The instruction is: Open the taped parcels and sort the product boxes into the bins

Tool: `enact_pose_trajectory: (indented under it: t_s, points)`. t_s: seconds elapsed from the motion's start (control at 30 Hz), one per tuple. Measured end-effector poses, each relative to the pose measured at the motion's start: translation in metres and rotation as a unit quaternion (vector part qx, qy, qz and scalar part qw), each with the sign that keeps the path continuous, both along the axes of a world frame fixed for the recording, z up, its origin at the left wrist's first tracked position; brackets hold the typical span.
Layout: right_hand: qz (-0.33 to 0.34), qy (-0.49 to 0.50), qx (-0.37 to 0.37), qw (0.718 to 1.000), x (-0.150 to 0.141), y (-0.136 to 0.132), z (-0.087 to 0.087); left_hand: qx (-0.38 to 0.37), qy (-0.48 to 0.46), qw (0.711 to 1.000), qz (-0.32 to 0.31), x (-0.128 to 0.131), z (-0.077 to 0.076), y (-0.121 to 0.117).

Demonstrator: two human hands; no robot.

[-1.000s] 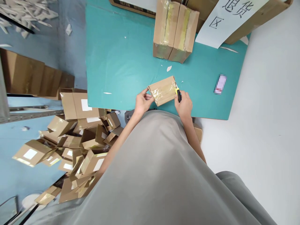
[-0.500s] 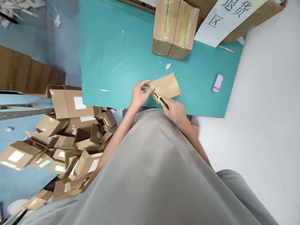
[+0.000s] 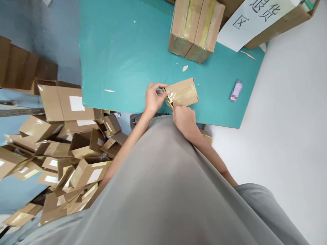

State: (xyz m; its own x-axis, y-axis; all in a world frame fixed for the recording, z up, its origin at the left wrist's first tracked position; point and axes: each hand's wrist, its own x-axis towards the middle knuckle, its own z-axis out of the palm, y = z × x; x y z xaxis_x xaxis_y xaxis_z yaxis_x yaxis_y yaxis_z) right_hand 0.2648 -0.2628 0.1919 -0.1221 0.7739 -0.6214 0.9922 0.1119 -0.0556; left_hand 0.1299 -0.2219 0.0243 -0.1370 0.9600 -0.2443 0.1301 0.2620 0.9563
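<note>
A small taped cardboard box (image 3: 184, 92) lies near the front edge of the green table (image 3: 120, 64). My left hand (image 3: 154, 97) grips the box's left end, thumb on top and fingers bent at the end flap. In my right hand (image 3: 184, 119) is a yellow and black box cutter (image 3: 172, 103), mostly hidden by the fingers. Its tip points at the clear tape on the box's left end, close to my left thumb. Whether the blade is in the tape I cannot tell.
Two taped cartons (image 3: 195, 30) stand at the table's back. Behind them to the right is a box with a white paper sign (image 3: 255, 23). A blurred pinkish item (image 3: 236, 91) lies at right. Opened cardboard boxes (image 3: 87, 144) are heaped on the floor at left.
My right hand has turned, so its fingers now cover most of the box cutter, which was plainly visible before. My left hand stays on the box's end. The view has shifted slightly.
</note>
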Motion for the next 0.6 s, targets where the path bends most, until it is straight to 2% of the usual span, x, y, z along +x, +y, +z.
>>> enact_pose_trajectory:
  t_s: [0.2, 0.43, 0.6]
  points:
    - [-0.007, -0.038, -0.033, 0.999, -0.005, -0.009, 0.015, -0.010, 0.003, 1.000, 0.004, 0.004, 0.003, -0.007]
    - [0.004, -0.024, -0.024, 0.999, -0.001, -0.005, 0.007, 0.013, 0.010, 1.000, -0.014, 0.005, 0.014, -0.009]
    - [0.008, -0.030, -0.026, 0.999, 0.002, -0.006, 0.003, 0.006, 0.016, 1.000, -0.022, 0.010, 0.013, -0.014]
